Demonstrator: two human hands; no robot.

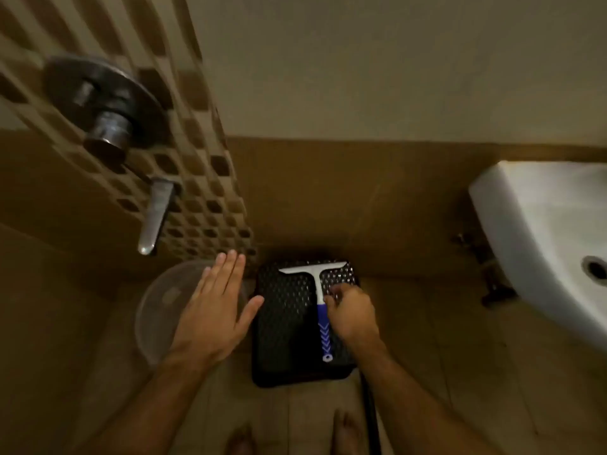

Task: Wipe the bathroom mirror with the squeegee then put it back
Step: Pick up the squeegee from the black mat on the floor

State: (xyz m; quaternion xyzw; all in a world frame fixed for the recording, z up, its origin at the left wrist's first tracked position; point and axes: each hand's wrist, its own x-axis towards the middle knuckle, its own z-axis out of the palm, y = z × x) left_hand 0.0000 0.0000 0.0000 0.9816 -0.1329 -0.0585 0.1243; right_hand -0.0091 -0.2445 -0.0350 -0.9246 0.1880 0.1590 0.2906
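The squeegee (320, 290), with a white blade bar and a blue and white handle, lies flat on a black perforated stool (289, 323) on the floor. Its blade points toward the wall. My right hand (351, 313) is at the right side of the handle, its curled fingers closing on the spot where the white neck meets the blue grip. My left hand (216, 307) is spread flat with straight fingers, holding nothing, above a clear round tub (154, 310). No mirror is in view.
A white washbasin (542, 244) juts out at the right, with pipework (489, 274) below it. On the tiled wall at the left are a shower mixer (105, 110) and a metal spout (154, 218). My bare feet (341, 431) stand on the floor below the stool.
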